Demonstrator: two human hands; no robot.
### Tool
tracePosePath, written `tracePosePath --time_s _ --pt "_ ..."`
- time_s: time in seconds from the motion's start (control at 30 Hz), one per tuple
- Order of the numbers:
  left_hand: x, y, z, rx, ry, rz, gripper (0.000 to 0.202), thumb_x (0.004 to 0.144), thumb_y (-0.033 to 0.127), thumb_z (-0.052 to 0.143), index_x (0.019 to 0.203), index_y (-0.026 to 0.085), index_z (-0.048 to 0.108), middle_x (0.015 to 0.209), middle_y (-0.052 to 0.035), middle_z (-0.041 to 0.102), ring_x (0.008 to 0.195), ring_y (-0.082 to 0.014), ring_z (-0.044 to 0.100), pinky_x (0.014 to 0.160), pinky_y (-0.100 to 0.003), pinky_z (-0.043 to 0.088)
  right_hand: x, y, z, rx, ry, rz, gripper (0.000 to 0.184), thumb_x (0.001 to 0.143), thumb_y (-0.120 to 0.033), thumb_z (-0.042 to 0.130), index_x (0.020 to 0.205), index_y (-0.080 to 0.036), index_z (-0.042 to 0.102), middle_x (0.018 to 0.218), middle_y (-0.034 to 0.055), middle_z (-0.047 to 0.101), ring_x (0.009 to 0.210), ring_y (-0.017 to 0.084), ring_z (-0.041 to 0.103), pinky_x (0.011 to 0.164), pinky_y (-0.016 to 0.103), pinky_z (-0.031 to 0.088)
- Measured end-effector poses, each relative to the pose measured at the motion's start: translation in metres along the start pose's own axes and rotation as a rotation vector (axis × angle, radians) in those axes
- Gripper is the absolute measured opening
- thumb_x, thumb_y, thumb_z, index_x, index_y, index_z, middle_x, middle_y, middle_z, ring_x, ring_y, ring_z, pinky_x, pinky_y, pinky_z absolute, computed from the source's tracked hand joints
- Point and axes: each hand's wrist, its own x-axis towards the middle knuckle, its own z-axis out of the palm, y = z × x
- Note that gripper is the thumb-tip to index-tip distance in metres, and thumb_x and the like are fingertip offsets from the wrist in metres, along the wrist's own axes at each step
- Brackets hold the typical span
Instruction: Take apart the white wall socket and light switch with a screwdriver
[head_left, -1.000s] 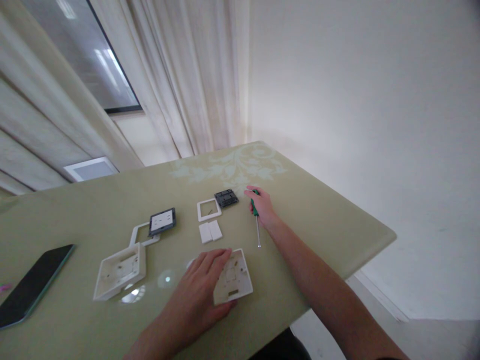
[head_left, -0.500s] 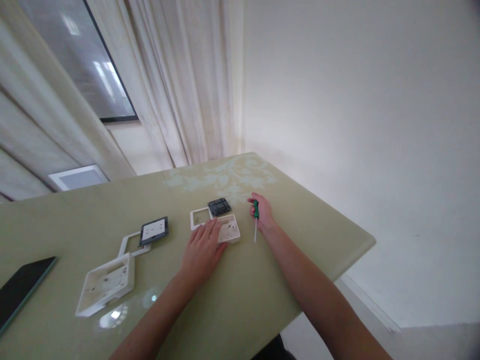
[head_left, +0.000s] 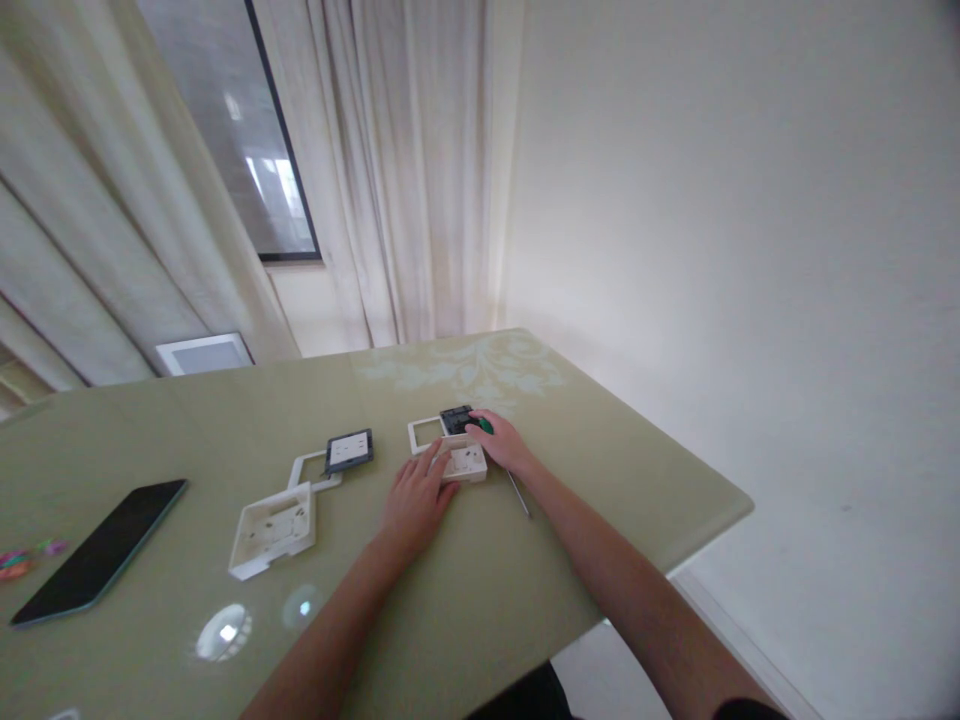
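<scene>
My left hand (head_left: 417, 495) is on a white plastic wall-socket box (head_left: 468, 461), fingers over its left side and thumb along the near edge. The box lies open side up, with small holes in its floor. My right hand (head_left: 501, 438) is closed round a screwdriver, its green handle (head_left: 486, 426) partly hidden and its metal shaft (head_left: 518, 494) pointing back toward me. The fingertips of that hand are at the dark socket insert (head_left: 455, 418) just behind the box; whether they grip it I cannot tell. A white cover frame (head_left: 413, 437) lies left of the insert.
Further left are a second white box (head_left: 271, 530), another cover frame (head_left: 298, 470) and a dark-edged insert with a white face (head_left: 349, 451). A black tablet-like slab (head_left: 101, 550) and small colourful items (head_left: 22, 560) lie at the far left. A wall (head_left: 712, 300) stands beyond the table's right edge.
My right hand has moved left to the dark insert, still holding the screwdriver, whose shaft is now tilted. My left hand stays on the box. The whole view has shifted left.
</scene>
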Motion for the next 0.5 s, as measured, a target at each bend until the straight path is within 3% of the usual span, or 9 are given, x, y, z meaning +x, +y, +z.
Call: tracePosePath --time_s 0.27,0.5 --pt "-0.006 -0.015 -0.006 -0.028 0.010 -0.031 0.044 0.106 0.031 0.059 0.149 0.021 0.059 0.170 -0.0141 0.050 0.145 -0.0351 0.058 0.121 -0.050 0.046 0.001 -0.014 0.022 -0.245 -0.113 -0.113 0.036 0.104 -0.037 0.071 0.135 -0.020 0.068 0.144 0.0120 0.066 0.127 0.029 0.067 0.108 0.054 0.057" --pt "-0.025 -0.037 -0.019 -0.007 0.054 -0.072 0.048 0.100 0.027 0.061 0.147 0.021 0.060 0.166 -0.0169 0.053 0.145 -0.0357 0.057 0.121 -0.051 0.045 -0.007 -0.031 0.051 -0.174 -0.156 -0.146 0.034 0.104 -0.037 0.071 0.133 -0.020 0.069 0.142 0.0116 0.067 0.124 0.028 0.068 0.106 0.052 0.059"
